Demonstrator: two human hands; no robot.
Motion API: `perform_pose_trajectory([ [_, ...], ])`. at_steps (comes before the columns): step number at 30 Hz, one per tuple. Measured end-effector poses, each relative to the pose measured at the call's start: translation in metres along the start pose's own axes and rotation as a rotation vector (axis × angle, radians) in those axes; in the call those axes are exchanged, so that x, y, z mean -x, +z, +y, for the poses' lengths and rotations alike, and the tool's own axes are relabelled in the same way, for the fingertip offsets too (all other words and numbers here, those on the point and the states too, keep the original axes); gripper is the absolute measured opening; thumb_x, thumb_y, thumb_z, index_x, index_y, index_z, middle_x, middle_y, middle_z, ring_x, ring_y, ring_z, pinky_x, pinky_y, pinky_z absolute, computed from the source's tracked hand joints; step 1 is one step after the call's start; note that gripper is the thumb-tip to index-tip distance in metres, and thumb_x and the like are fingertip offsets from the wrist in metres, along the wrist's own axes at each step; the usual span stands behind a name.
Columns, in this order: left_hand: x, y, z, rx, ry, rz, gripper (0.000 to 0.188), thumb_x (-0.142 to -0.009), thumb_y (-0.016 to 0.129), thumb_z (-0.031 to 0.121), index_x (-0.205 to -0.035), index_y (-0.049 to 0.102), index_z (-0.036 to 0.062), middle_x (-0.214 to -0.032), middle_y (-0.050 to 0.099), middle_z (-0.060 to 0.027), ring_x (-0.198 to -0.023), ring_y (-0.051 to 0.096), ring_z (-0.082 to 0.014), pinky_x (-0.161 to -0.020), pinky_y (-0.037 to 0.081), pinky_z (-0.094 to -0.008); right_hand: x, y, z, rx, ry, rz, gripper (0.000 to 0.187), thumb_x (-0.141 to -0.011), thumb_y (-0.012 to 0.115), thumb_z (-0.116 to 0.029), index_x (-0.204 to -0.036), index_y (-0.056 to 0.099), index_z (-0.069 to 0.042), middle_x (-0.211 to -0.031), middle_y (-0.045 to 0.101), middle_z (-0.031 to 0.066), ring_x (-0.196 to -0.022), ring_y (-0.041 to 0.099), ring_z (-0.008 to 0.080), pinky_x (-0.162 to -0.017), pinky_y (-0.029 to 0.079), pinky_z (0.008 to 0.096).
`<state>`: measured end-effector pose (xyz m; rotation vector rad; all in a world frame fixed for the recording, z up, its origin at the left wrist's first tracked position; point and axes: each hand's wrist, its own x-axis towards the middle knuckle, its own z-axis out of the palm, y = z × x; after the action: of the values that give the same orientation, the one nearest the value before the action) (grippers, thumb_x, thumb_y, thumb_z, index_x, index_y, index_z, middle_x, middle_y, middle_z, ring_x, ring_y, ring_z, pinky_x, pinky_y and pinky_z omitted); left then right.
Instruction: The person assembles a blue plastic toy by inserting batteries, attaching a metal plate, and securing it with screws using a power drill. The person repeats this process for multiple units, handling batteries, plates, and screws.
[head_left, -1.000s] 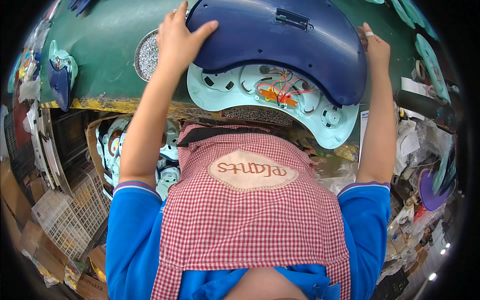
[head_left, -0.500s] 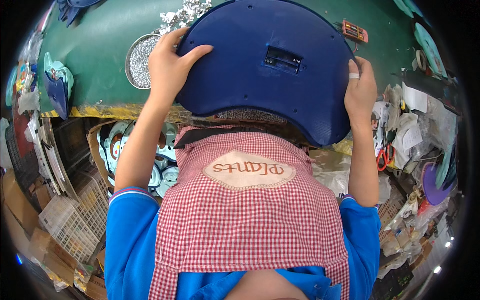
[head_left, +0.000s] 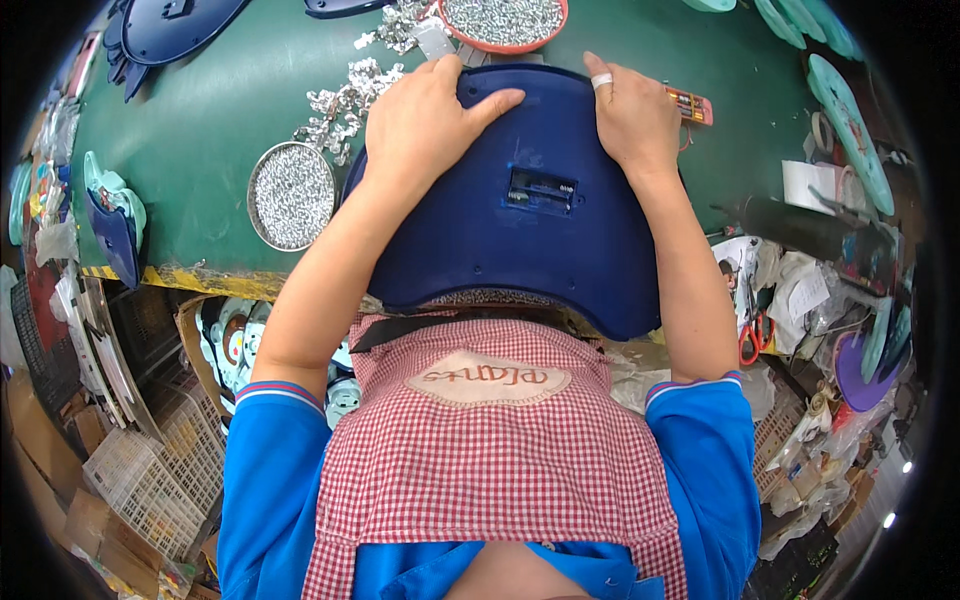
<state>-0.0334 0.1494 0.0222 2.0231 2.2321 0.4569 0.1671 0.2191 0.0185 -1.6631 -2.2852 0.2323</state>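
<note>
A dark blue curved plastic panel (head_left: 480,245) leans at the table's near edge, its hollowed side toward my apron. An open battery compartment (head_left: 542,190) sits near its middle, and screw holes run along its border. My left hand (head_left: 425,125) grips the upper left edge, thumb flat on the face and fingertips over the rim. On the upper right edge, my right hand (head_left: 635,115) is closed round the rim, with a white wrap on one finger. What the fingers touch behind the panel is hidden.
A round tin of small metal screws (head_left: 292,195) stands left of the panel. Shiny metal pieces (head_left: 345,105) lie beyond it. A red bowl of screws (head_left: 505,22) is at the far side. A small red pack (head_left: 690,106) lies right. Red scissors (head_left: 756,338) hang lower right.
The panel has come nearer to me and slightly left. Both hands have moved inward along its far edge, the left to the right and the right to the left. The red bowl has come into view.
</note>
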Motion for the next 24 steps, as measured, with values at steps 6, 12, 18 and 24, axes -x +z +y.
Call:
perform_pose_trajectory([
  [6,-0.001,-0.004,-0.003,0.018,-0.034,-0.071,0.062,-0.08,0.061,0.064,-0.093,0.062,0.0032,-0.089,0.067,-0.0117,-0.084,0.067,-0.0286,-0.071,0.055,-0.0393,-0.016,0.002,-0.006,0.138,0.019,-0.137,0.049,-0.097,0.046,-0.042,-0.075,0.067,-0.003,-0.078,0.067,0.0185,-0.073,0.065,0.0392,-0.066,0.051,0.0479],
  [12,-0.019,-0.014,-0.02,0.25,0.2,0.061,0.05,-0.081,0.07,0.043,-0.113,0.061,0.0051,-0.101,0.062,-0.0104,-0.099,0.06,-0.0299,-0.084,0.05,-0.0406,-0.152,0.043,0.059,-0.207,-0.214,-0.027,0.038,-0.093,0.055,-0.04,-0.122,0.063,-0.017,-0.123,0.063,0.0118,-0.116,0.059,0.0265,-0.094,0.045,0.0407],
  [18,-0.036,-0.028,-0.031,0.374,0.231,0.04,0.019,-0.081,0.072,0.023,-0.094,0.069,0.0092,-0.085,0.065,-0.007,-0.082,0.062,-0.028,-0.071,0.05,-0.0384,-0.254,0.101,0.026,-0.103,-0.516,-0.113,0.046,-0.086,0.062,-0.031,-0.128,0.058,-0.013,-0.138,0.047,0.0213,-0.128,0.044,0.0399,-0.106,0.038,0.0449],
  [24,-0.039,-0.029,-0.039,0.495,0.191,0.081,0.013,-0.079,0.073,0.018,-0.088,0.069,0.0082,-0.084,0.065,-0.005,-0.08,0.063,-0.0251,-0.071,0.05,-0.0352,-0.251,0.121,0.03,0.255,-0.597,-0.047,0.049,-0.09,0.058,-0.047,-0.137,0.052,-0.032,-0.151,0.039,0.0049,-0.14,0.034,0.0312,-0.109,0.029,0.0538],
])
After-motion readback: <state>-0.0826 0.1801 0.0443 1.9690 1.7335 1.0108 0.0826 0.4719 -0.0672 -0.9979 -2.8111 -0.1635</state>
